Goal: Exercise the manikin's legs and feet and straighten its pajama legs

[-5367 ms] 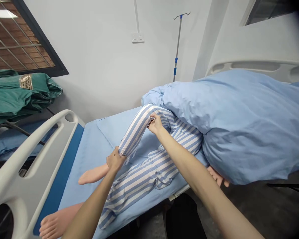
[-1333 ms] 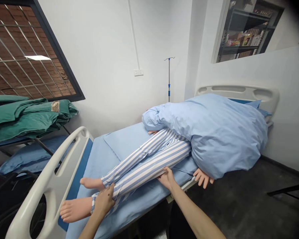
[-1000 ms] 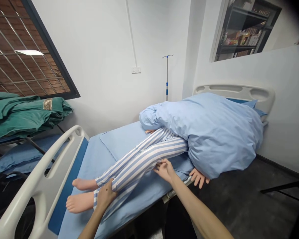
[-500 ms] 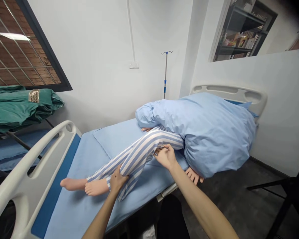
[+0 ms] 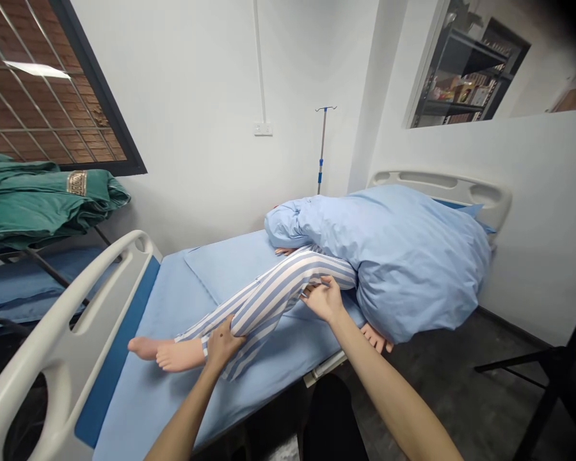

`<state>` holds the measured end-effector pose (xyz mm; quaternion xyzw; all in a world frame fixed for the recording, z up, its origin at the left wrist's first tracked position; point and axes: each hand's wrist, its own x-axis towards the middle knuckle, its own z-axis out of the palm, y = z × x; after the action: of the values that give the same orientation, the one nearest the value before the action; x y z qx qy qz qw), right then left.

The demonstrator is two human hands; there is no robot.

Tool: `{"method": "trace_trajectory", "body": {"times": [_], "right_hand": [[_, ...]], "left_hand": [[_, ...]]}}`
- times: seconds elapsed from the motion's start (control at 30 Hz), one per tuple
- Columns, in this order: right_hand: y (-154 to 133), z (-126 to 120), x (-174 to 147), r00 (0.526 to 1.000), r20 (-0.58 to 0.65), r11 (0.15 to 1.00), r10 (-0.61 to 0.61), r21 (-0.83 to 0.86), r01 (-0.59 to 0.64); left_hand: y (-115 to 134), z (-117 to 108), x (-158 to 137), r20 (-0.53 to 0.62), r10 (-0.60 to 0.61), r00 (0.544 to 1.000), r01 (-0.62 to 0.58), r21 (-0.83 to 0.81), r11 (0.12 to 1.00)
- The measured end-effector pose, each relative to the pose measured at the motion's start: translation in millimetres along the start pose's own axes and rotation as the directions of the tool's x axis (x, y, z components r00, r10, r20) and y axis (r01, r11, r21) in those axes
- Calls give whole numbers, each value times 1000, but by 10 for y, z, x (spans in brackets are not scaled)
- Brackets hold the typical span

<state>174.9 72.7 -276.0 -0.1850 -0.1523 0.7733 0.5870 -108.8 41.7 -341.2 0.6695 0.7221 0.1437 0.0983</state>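
A manikin's near leg (image 5: 278, 291) in blue-and-white striped trousers lies slightly bent on the bed (image 5: 211, 266). My left hand (image 5: 224, 340) is wrapped around its lower leg, just above the bare near foot (image 5: 180, 357). Under the bent knee, my right hand (image 5: 324, 299) grips the leg from the near side, its fingertips partly hidden by the cloth. Behind it rests the far leg, with its bare far foot (image 5: 143, 347) showing. A bulky light-blue quilt (image 5: 384, 243) covers the upper body, and a manikin hand (image 5: 377, 337) sticks out beneath it.
The footboard (image 5: 125, 282) rises at the left and the headboard (image 5: 489, 192) at the far right. An IV pole (image 5: 322, 147) stands behind the bed. Green cloth (image 5: 52, 205) is piled at the left. A black stand (image 5: 552, 368) is on the floor at right.
The near foot has shifted slightly toward the footboard and now overlaps the far foot more, my left hand moving with it. My right hand stays at the knee. The view has shifted a little.
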Motion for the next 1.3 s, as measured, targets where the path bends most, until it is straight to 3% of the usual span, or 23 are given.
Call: {"method": "trace_trajectory", "body": {"times": [0.2,0.4,0.6,0.77,0.97,1.13,1.3], "right_hand": [[179,-25,-18,994,-99,995,-39,88,48],[661,-366,3,978,-208,999,-20,39,29],[1185,-902,105,961,-276,994,30,111,1],[1322,-1158,148,950,-310,999,24,27,-17],[1335,-1222,164,949,-314,999,23,28,-15],[1339,-1230,146,939,-345,998,-2,-64,-21],[1248,-1130,73,960,-275,994,51,106,-22]], "left_hand": [[-182,-514,-139,22,79,997,-82,219,972],[-474,-725,-419,77,123,989,-142,374,916],[-684,-541,-597,130,161,978,-203,467,860],[-759,-287,-678,145,111,983,-167,471,866],[-796,-186,-711,159,100,982,-165,475,865],[-839,-63,-734,139,100,985,-155,477,865],[-849,-54,-730,123,95,988,-142,462,875]]}}
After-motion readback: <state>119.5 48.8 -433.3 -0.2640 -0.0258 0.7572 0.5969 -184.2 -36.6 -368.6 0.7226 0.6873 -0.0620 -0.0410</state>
